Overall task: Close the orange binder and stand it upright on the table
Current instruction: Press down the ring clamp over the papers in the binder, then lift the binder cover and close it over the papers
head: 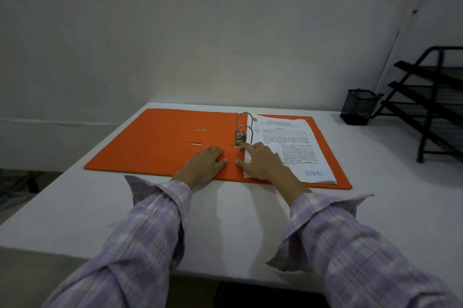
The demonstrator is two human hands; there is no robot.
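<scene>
The orange binder [160, 142] lies open and flat on the white table [225, 227], its metal rings [241, 130] standing up near the spine. A stack of printed paper [295, 142] sits on the rings over the right cover. My left hand [204, 163] rests flat, fingers spread, on the left cover next to the spine. My right hand [260, 161] lies flat on the lower left corner of the paper, its index finger pointing toward the lever clamp. Neither hand grips anything.
A black mesh pen holder [358, 110] stands at the table's back right. Beside it a black tiered tray rack [431, 104] fills the right edge. A pale wall runs close behind the table. The table's left edge drops off beside the binder.
</scene>
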